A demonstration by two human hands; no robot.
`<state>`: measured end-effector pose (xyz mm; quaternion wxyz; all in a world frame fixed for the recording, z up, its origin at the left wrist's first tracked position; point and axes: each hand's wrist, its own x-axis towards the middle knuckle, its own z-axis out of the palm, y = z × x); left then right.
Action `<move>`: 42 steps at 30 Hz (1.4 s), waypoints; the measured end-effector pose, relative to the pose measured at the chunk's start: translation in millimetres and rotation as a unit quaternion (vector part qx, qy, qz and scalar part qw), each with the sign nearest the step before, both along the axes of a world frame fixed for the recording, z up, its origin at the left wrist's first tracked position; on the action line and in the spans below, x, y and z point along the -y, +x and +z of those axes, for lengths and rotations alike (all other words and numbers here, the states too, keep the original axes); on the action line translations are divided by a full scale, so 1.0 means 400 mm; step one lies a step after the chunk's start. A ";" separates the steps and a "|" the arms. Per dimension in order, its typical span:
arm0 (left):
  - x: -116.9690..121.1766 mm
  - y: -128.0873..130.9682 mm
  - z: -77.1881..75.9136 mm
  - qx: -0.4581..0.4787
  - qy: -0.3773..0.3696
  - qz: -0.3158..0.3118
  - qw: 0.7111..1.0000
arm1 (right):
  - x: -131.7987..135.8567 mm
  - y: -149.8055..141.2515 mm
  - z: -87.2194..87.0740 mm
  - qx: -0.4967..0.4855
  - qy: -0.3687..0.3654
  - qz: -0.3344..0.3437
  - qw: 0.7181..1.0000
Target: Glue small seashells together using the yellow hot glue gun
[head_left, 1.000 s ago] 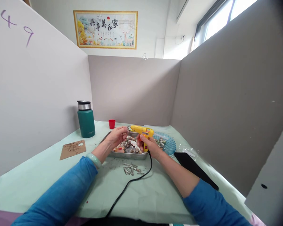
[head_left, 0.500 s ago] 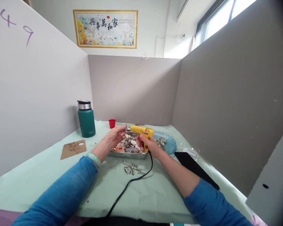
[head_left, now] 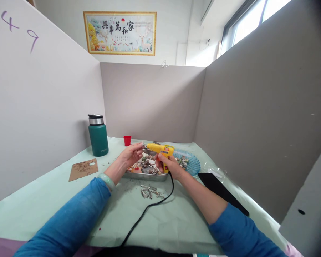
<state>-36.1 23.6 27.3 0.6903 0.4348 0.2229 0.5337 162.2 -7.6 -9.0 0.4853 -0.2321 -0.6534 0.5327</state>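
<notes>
Far left: a tall grey partition (head_left: 56, 92), its foot bounding the table (head_left: 37, 200). Next, a brown card (head_left: 83, 170) lying flat, with a stretch of green covering between it and the front edge. Behind it, a green bottle (head_left: 98, 139), upright, near the partition. Then a red cup (head_left: 127, 141), upright, towards the back edge.

Item: left hand (head_left: 131, 156), above the left part of a metal tray (head_left: 146, 176) of shells; its grip is pinched at the fingertips on a small piece (head_left: 143, 145), too small to identify. Item, nearer the front edge: a pile of metallic pieces (head_left: 149, 192), green covering showing around it.

Item: one yellow glue gun (head_left: 160, 148), raised over the tray between the hands. Its nozzle points left, at the left fingertips; contact I can't make out. The barrel's long axis runs crosswise, nearly level; the handle hangs down, and a black cord (head_left: 147, 208) curves from it to the front edge. Right hand (head_left: 171, 165): grip closed round the handle.

Farther right: a blue dish (head_left: 194, 165) just beside the tray, clear plastic (head_left: 216, 172), and a black slab (head_left: 222, 193), slanting along the right side edge.
</notes>
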 end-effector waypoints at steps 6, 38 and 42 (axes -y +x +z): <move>0.017 0.007 0.003 -0.028 0.016 -0.025 0.999 | 0.004 -0.001 0.006 -0.015 -0.005 -0.013 1.000; 0.019 0.004 0.004 -0.050 0.042 -0.052 0.997 | -0.002 0.003 0.000 -0.027 -0.012 -0.011 0.999; 0.021 0.005 0.004 -0.049 0.043 -0.049 0.997 | -0.005 0.004 -0.001 -0.028 -0.012 -0.011 0.999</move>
